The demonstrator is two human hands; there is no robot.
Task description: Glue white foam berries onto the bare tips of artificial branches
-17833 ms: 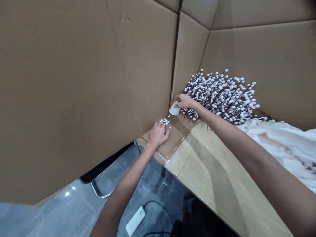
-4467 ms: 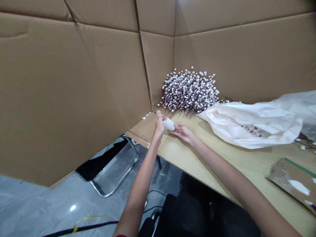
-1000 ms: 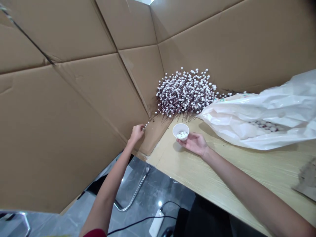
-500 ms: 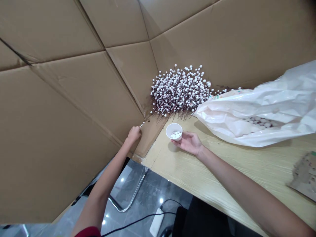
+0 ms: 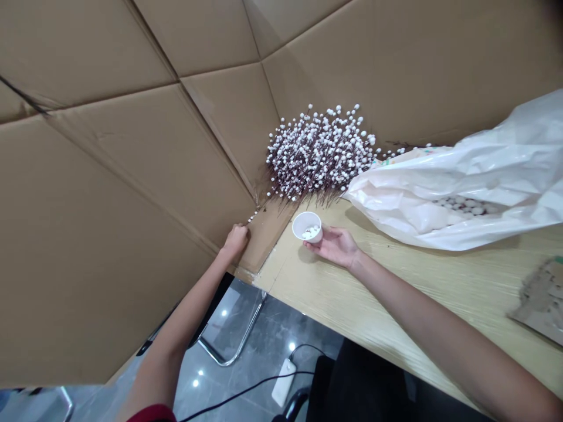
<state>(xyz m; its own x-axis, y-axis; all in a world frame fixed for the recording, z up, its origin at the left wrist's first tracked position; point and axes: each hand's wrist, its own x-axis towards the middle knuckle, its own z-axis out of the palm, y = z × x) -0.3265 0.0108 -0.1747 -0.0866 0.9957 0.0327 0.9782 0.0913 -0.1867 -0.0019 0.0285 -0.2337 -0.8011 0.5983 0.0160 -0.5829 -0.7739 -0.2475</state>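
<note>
My right hand [image 5: 338, 246] holds a small white cup [image 5: 295, 230] from its right side, above the table. The cup tips slightly leftward, and a few loose white berries [image 5: 311, 232] lie inside. At the cardboard corner, my left hand [image 5: 236, 239] is closed in a pinch, its fingertips mostly hidden. Just beyond its fingers, some small white berries [image 5: 252, 217] sit along the cardboard seam; I cannot tell whether the hand grips them. Behind the cup lies a heap of berry sprays [image 5: 319, 155] with white balls on dark stems.
Tall cardboard walls [image 5: 132, 176] enclose the left and back of the table [image 5: 373, 310]. A white plastic bag [image 5: 409, 217] with more berries lies to the right, beyond it a brown cardboard piece [image 5: 539, 302]. Below are a power strip [image 5: 284, 382] and a metal chair leg [image 5: 253, 328].
The view has shifted slightly, moving most things up. The cup leans a little more to the left. My left hand stays closed in nearly the same place beside the berries.
</note>
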